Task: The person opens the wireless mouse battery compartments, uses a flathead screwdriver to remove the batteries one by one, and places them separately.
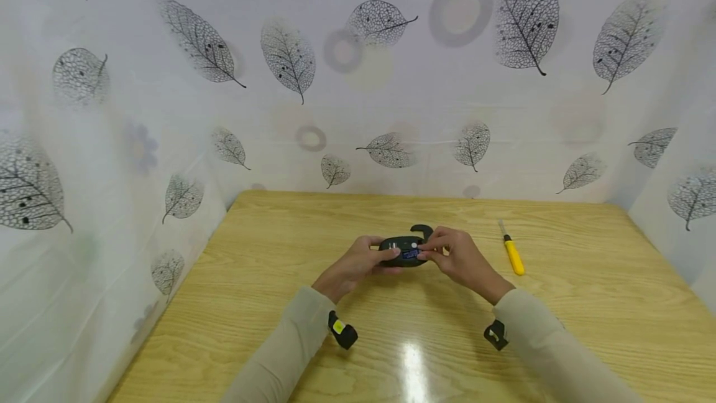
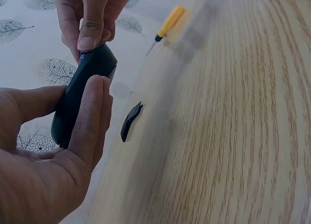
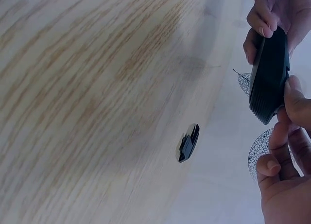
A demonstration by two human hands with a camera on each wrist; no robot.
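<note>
A dark oval battery-powered device (image 1: 398, 242) is held up over the table with its open battery compartment facing me. My left hand (image 1: 358, 265) grips its left end, thumb on the face and fingers behind. Inside the compartment lies a blue battery (image 1: 411, 254). At the right end, my right hand (image 1: 461, 259) pinches the battery's end between thumb and forefinger. The left wrist view shows the right thumb (image 2: 87, 42) pressed at the device's tip, hiding most of the battery. Ridges mark that end of the device (image 3: 269, 73) in the right wrist view.
Just behind the device, a black curved cover-like piece (image 1: 423, 229) lies on the wooden table (image 1: 279, 222). A screwdriver with a yellow handle (image 1: 514, 257) lies to the right, shaft pointing away. A leaf-patterned curtain (image 1: 358, 98) encloses the back and sides.
</note>
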